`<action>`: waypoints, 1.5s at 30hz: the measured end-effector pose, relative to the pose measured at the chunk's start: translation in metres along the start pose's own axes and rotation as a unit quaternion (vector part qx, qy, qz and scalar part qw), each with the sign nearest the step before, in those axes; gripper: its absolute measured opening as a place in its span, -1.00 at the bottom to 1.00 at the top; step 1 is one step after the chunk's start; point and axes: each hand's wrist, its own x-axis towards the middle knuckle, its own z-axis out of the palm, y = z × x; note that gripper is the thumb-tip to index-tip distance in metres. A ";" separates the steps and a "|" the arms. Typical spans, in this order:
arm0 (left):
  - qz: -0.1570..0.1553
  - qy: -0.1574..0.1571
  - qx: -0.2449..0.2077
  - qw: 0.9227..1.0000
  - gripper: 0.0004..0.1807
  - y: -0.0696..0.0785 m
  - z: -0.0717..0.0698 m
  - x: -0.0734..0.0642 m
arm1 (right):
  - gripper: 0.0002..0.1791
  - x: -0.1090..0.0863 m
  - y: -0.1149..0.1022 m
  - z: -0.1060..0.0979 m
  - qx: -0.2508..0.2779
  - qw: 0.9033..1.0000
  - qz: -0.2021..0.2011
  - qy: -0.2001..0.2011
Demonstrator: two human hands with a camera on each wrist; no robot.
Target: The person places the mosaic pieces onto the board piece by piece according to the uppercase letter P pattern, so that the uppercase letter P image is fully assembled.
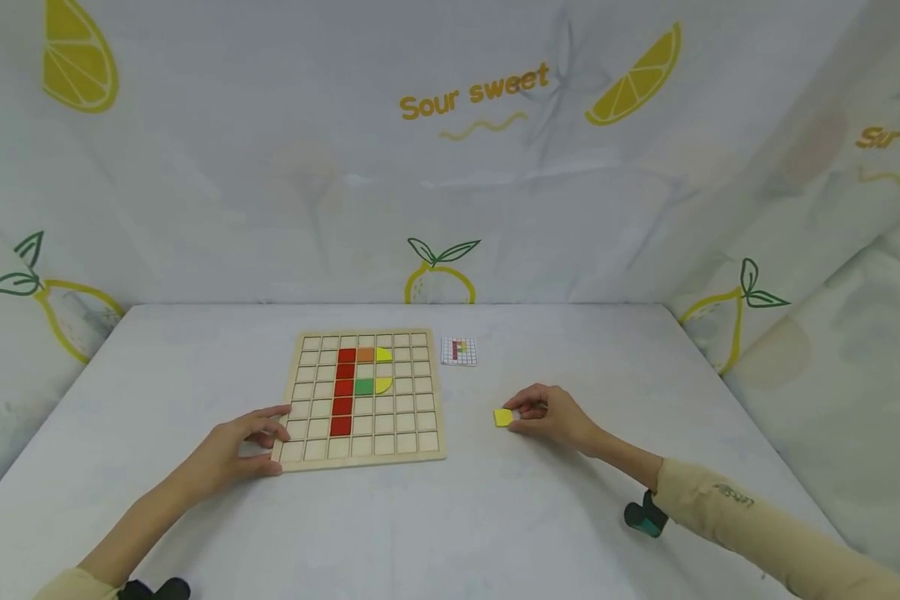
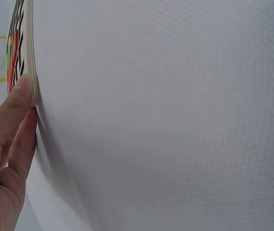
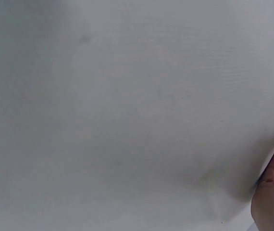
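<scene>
A wooden grid board [image 1: 411, 450] lies on the table, left of the middle. My left hand [image 1: 228, 454] holds its near left corner, and the left wrist view shows thumb and finger at the board's edge. Set in the board are a column of several red tiles [image 1: 342, 407], an orange tile [image 1: 365, 355], a green tile [image 1: 363, 387] and two yellow round-cornered tiles [image 1: 383, 385]. Right of the board, my right hand [image 1: 558, 419] pinches a yellow tile [image 1: 502, 417] close over the table. In the right wrist view, only a sliver of yellow shows between the fingers.
A small printed card [image 1: 459, 352] with a coloured grid pattern lies by the board's far right corner. White cloth [image 1: 540, 517] covers the table. Behind and at the sides hang white sheets [image 1: 285, 167] with lemon prints. Dark wrist devices [image 1: 647, 515] sit under both wrists.
</scene>
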 end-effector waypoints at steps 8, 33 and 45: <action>0.007 0.002 -0.004 1.000 -0.64 0.000 0.002 -0.001 | -0.65 0.000 0.005 -0.004 0.012 1.000 -0.018 -0.014; -0.010 -0.001 0.007 1.000 -0.63 0.001 0.001 0.000 | -0.59 0.003 0.005 -0.021 0.150 0.984 0.093 -0.010; -0.004 0.000 0.005 1.000 -0.63 0.001 0.000 0.000 | -0.71 0.008 -0.003 -0.033 0.293 0.939 0.182 -0.010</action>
